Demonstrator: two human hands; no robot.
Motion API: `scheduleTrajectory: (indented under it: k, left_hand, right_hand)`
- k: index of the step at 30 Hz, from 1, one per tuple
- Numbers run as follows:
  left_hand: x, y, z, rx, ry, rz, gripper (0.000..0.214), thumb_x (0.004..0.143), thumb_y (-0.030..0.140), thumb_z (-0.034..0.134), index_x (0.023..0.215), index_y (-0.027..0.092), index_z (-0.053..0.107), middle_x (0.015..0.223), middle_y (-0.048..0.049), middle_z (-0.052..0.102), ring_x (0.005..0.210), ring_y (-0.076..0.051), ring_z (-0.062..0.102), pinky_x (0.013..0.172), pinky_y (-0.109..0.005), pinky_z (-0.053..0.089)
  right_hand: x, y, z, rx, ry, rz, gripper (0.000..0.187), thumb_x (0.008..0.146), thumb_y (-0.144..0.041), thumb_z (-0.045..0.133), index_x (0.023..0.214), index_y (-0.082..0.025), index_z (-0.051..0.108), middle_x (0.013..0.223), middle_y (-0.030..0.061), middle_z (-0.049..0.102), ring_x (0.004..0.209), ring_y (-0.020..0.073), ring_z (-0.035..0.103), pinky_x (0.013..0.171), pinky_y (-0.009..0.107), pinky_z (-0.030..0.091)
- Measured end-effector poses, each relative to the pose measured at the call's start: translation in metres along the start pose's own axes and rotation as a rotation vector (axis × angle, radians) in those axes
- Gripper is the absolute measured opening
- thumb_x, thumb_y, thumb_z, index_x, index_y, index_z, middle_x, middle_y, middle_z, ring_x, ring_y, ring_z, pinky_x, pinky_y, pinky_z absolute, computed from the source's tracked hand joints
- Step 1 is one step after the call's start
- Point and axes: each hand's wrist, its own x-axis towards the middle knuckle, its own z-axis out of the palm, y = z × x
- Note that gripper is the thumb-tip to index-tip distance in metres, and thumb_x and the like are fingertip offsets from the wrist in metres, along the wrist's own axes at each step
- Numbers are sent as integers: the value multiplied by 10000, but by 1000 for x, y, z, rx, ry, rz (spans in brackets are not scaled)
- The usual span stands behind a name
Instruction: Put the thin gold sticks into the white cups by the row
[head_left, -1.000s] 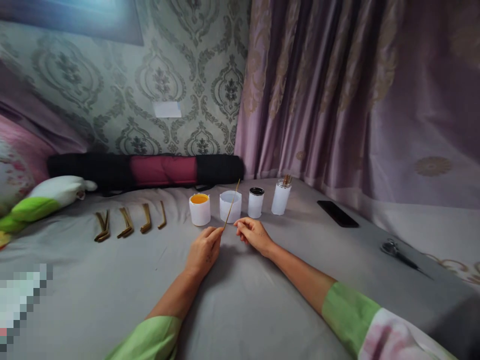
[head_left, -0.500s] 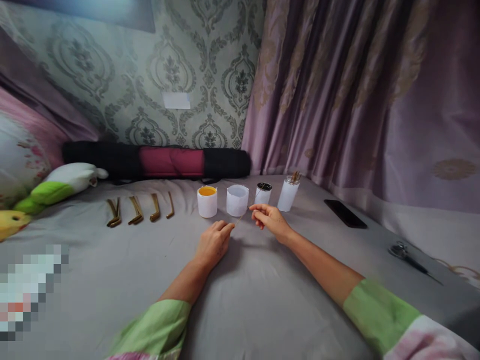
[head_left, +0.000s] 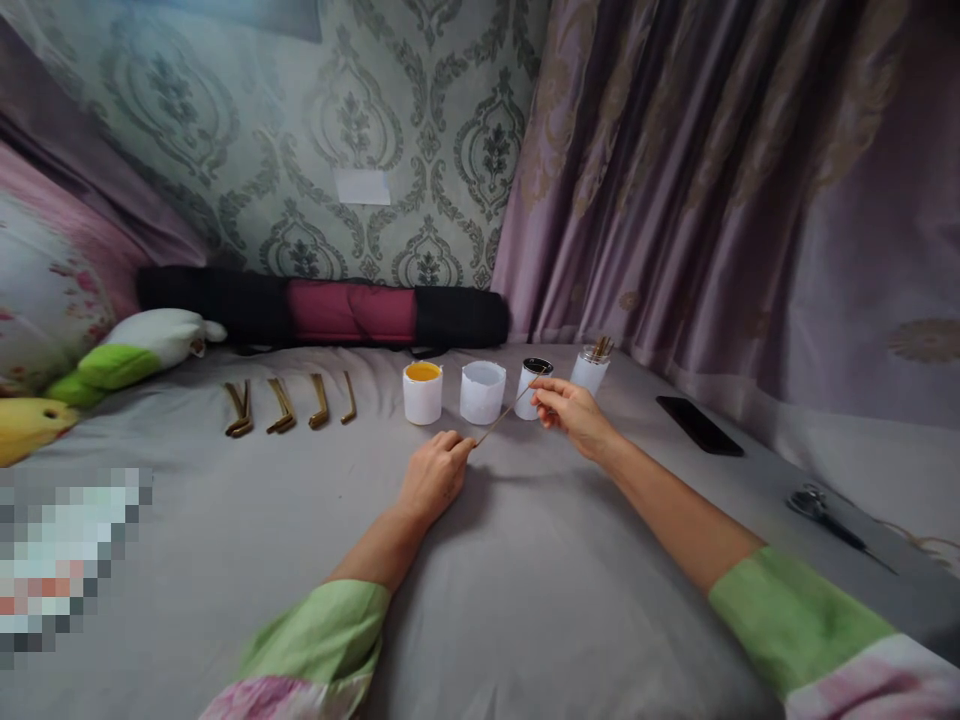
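Observation:
A thin brown stick [head_left: 504,414] slants up and to the right between my two hands. My left hand [head_left: 437,472], low over the sheet, is closed on its lower end. Near the upper end, the thumb and fingers of my right hand [head_left: 571,415] are pinched on it. Behind the hands stand a white cup of yellow contents [head_left: 423,398], a whitish cup [head_left: 482,394], a white can with a dark inside [head_left: 534,372] and a white holder [head_left: 589,372] with several brown sticks [head_left: 602,347]. My right hand partly covers the can and the holder.
Bent brown sticks [head_left: 281,405] lie in groups at the left on the grey sheet [head_left: 570,590]. A black phone [head_left: 699,425] and a dark tool with a thin tip [head_left: 829,515] lie at the right. Plush toys [head_left: 154,345] sit at the left, a long black-and-maroon bag [head_left: 352,312] at the back.
My right hand has moved up and to the right along the stick, farther from my left hand. My left hand keeps its hold. The view has shifted slightly.

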Motion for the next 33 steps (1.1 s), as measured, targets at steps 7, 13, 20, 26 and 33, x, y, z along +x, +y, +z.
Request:
scheduleTrajectory:
  k: [7, 13, 20, 26, 33]
  left_hand:
    - [0, 0, 0, 20, -9, 4, 321, 874, 173, 332, 1061, 205, 590, 844, -61, 556, 798, -168, 509, 695, -269, 405]
    - [-1, -2, 2, 7, -15, -8, 319, 856, 148, 351, 1045, 211, 600, 847, -62, 554, 814, -164, 509, 706, -265, 410]
    - [-1, -3, 3, 10, -8, -28, 310, 875, 171, 335, 1009, 203, 613, 843, -60, 556, 820, -168, 521, 696, -261, 408]
    - [-1, -3, 4, -42, -7, -83, 298, 886, 213, 334, 942, 199, 626, 837, -58, 558, 815, -166, 528, 689, -258, 404]
    - [-1, -6, 7, -159, 21, -143, 273, 871, 222, 367, 922, 191, 633, 822, -56, 553, 790, -157, 530, 684, -251, 407]
  right_hand:
    - [-1, -6, 0, 38, 13, 9, 175, 722, -270, 579, 847, -149, 580, 698, 0, 562, 494, 54, 476, 419, 171, 381]
    - [1, -5, 1, 74, 66, 28, 181, 799, -322, 527, 812, -148, 574, 656, 3, 565, 471, 56, 480, 408, 172, 381]
    - [3, -6, 3, 72, 131, 40, 171, 824, -291, 509, 772, -141, 570, 637, 11, 571, 445, 51, 470, 388, 163, 375]
    - [4, -2, 2, 63, 126, 24, 176, 802, -309, 545, 763, -138, 566, 631, 9, 570, 441, 49, 464, 384, 157, 367]
    - [6, 2, 3, 50, 143, 33, 163, 824, -271, 515, 761, -133, 576, 637, 17, 584, 444, 53, 481, 387, 164, 382]
